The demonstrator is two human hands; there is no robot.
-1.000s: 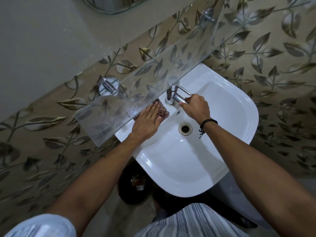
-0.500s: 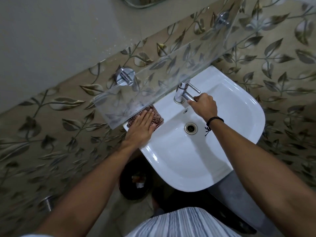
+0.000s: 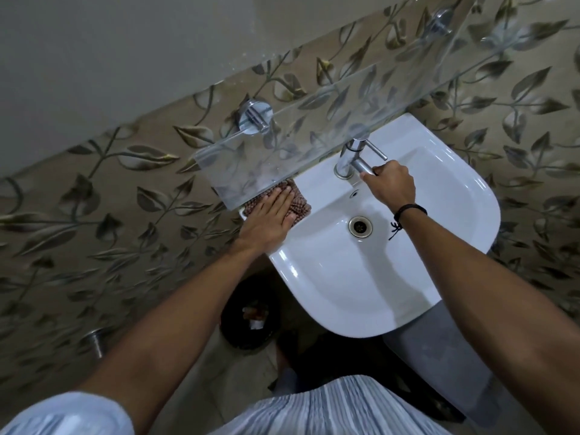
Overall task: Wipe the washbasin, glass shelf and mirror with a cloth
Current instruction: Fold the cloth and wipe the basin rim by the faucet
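A white washbasin [image 3: 361, 284] hangs on the leaf-patterned tiled wall. My left hand [image 3: 270, 218] lies flat, fingers together, pressing a brown checked cloth [image 3: 298, 206] onto the basin's back left corner. Part of the cloth is under the glass shelf [image 3: 314, 130], which juts out above the basin's back edge. My right hand [image 3: 390, 185] is closed around the spout of the chrome tap [image 3: 353, 160]. The drain [image 3: 360, 226] sits in the bowl's middle. The mirror is out of view.
A chrome shelf bracket [image 3: 255, 116] holds the shelf's left end, another [image 3: 439, 22] the right end. A dark bin [image 3: 251, 312] with rubbish stands on the floor left of the basin. A metal pipe stub [image 3: 94, 340] sticks from the wall low left.
My left hand and the cloth have slid from beside the tap to the basin's back left corner. My right hand stays on the tap. The view has shifted.
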